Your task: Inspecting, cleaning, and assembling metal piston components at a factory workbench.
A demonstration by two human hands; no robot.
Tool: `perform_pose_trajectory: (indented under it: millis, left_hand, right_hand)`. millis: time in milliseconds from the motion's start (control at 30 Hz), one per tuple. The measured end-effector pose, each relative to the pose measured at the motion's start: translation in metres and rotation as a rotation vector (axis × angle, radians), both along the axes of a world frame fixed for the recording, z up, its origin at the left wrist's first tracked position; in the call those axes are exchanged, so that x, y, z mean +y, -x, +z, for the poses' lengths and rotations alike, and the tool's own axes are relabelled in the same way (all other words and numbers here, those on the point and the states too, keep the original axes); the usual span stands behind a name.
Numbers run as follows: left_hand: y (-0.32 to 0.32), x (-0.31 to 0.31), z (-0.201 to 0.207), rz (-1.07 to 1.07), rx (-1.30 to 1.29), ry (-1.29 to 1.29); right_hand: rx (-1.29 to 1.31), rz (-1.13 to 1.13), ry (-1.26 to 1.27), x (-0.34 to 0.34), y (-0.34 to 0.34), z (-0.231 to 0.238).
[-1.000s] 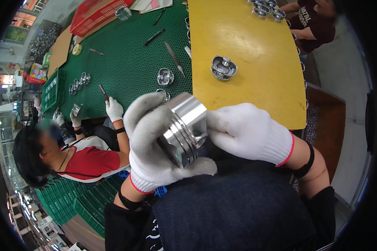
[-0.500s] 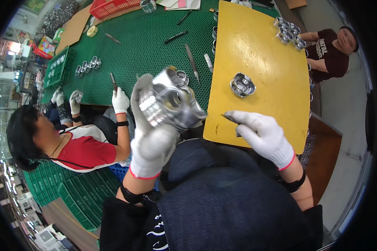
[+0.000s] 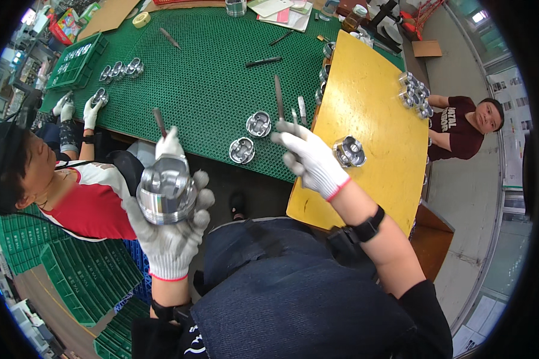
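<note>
My left hand (image 3: 167,239), in a white knit glove, holds a shiny metal piston (image 3: 166,194) from below, fingers curled round its side. My right hand (image 3: 311,158), gloved too, is over the near edge of the green mat. Its fingers are bent, and a slim metal tool (image 3: 294,115) sticks up from them, its lower part hidden. A flat file (image 3: 278,96) lies beside its fingertips. To that hand's left, two pistons, one farther (image 3: 259,124) and one nearer (image 3: 242,150), rest on the mat. Another piston (image 3: 349,151) stands on the yellow board, right of the hand.
The yellow board (image 3: 377,119) overlaps the green mat (image 3: 203,84). Several pistons (image 3: 415,94) crowd its far right edge. A marker (image 3: 302,110) and a dark rod (image 3: 263,61) lie on the mat. Co-workers sit left (image 3: 96,191) and stand right (image 3: 470,122); a green crate (image 3: 78,63) is far left.
My left hand has moved left and down, with the piston now turned upright. My right hand has gone left and up, off the yellow board to the mat. The view has shifted.
</note>
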State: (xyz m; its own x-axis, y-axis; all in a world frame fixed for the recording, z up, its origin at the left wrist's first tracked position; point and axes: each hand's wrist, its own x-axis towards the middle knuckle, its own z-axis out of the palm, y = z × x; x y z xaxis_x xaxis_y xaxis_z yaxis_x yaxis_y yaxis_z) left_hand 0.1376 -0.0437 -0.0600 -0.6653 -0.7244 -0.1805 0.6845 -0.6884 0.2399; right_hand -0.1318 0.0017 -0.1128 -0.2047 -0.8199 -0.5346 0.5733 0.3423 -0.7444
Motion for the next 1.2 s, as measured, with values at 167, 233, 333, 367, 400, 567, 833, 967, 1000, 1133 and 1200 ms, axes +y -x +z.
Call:
perform_pose_trajectory:
  millis: [167, 233, 333, 367, 400, 567, 833, 967, 1000, 1133, 1200]
  left_hand:
    - [-0.037, -0.007, -0.009, 0.008, -0.035, -0.024]
    - [-0.054, -0.012, -0.014, -0.008, -0.029, -0.067]
    - [-0.083, -0.006, 0.003, 0.037, 0.041, -0.153]
    - [-0.090, -0.006, 0.003, 0.038, 0.041, -0.137]
    - [-0.090, -0.018, -0.021, 0.000, 0.058, -0.211]
    - [-0.118, -0.021, -0.026, 0.107, -0.174, -0.218]
    - [-0.128, -0.028, -0.041, 0.136, -0.226, -0.258]
    - [-0.132, -0.028, -0.042, 0.142, -0.241, -0.273]
    - [-0.129, -0.031, -0.041, 0.134, -0.234, -0.289]
    - [-0.113, -0.039, -0.032, 0.034, -0.307, -0.168]
    - [-0.101, -0.047, -0.029, -0.015, -0.281, -0.105]
  right_hand:
    - [-0.104, -0.241, -0.040, -0.082, -0.007, -0.069]
    - [0.132, -0.303, -0.091, -0.111, 0.007, -0.098]
    - [0.250, -0.412, -0.170, -0.143, 0.033, -0.130]
    - [0.279, -0.433, -0.208, -0.148, 0.047, -0.142]
    - [0.263, -0.566, -0.276, -0.133, 0.076, -0.165]
    - [0.544, -0.512, -0.597, -0.135, 0.122, -0.224]
    - [1.383, -0.205, -1.077, -0.129, 0.141, -0.282]
    - [1.169, -0.158, -0.970, -0.131, 0.118, -0.249]
    - [1.143, -0.133, -1.038, -0.135, 0.120, -0.253]
    - [0.688, -0.326, -0.568, -0.136, 0.120, -0.243]
    - [0.387, -0.394, -0.189, -0.154, 0.069, -0.174]
